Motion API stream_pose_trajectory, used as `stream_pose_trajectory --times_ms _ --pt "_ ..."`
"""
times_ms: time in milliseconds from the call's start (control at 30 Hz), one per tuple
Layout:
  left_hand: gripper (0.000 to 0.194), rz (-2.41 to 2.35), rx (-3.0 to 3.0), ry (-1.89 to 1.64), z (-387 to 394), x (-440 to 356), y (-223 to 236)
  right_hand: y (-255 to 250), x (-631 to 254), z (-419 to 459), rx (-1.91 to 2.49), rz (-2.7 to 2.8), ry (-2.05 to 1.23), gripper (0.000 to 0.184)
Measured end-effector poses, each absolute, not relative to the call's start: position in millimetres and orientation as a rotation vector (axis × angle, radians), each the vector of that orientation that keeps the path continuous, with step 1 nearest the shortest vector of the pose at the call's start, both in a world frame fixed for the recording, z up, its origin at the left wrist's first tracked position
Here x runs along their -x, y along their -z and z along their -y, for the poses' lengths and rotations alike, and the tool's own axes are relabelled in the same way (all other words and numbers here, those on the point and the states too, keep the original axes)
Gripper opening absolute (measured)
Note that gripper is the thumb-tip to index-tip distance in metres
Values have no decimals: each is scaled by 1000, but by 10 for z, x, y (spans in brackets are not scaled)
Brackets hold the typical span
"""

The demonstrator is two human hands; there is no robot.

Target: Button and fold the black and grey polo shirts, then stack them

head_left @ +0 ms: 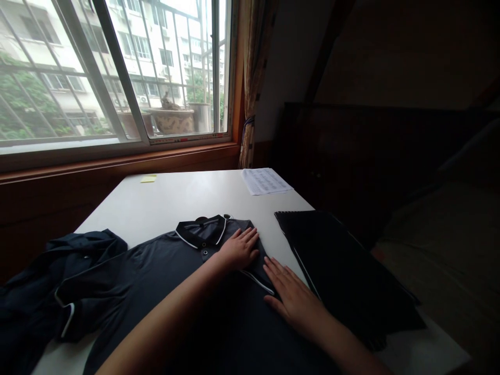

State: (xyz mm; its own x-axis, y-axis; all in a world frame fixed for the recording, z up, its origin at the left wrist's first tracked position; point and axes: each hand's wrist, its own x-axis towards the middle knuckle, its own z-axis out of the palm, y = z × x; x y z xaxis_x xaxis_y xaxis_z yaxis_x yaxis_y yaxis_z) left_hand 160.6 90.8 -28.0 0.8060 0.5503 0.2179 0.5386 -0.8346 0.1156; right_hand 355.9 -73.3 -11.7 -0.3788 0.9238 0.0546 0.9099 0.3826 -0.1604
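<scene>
A dark navy polo shirt (pixel 156 276) lies front up on the white table (pixel 187 192), its white-edged collar pointing away from me. My left hand (pixel 239 249) rests flat on the shirt's right shoulder, fingers stretched out. Just below and to the right, my right hand (pixel 292 291) lies with fingers extended along the sleeve, which is folded inward over the body; its white-trimmed cuff runs between the two hands. The other sleeve (pixel 86 297) spreads out to the left. Both hands press on cloth without gripping it.
Folded dark garments (pixel 336 265) lie at the table's right side. A crumpled dark garment (pixel 78 250) sits at the left edge. Printed sheets (pixel 265 181) and a yellow sticky note (pixel 148 178) lie at the far end, below a barred window (pixel 167 62).
</scene>
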Motion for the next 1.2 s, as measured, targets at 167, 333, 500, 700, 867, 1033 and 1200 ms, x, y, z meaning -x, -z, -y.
stream_pose_trajectory --times_ms 167,333,500,700,867,1033,1200 --pt "63 -1048 -2885 -343 -1141 -1657 306 170 -3591 821 1706 2484 -184 69" --pt "61 -1131 -2865 -329 -1299 -1691 333 209 -3630 955 1758 2461 -134 70" --pt "61 -1169 -2856 -328 -1319 -1699 356 259 -3644 1021 1760 2444 -80 70" --pt "61 -1239 -2855 -394 -1273 -1707 322 286 -3657 1090 1778 2432 -46 72" --pt "61 -1248 -2868 -426 -1006 -1676 244 291 -3652 1117 1783 2418 -59 72" --pt "63 -941 -2960 -441 -551 -1632 257 304 -3647 1120 1787 2410 -63 71" --pt "65 -1021 -2906 -373 -585 -1653 337 295 -3646 1121 1774 2407 -54 71"
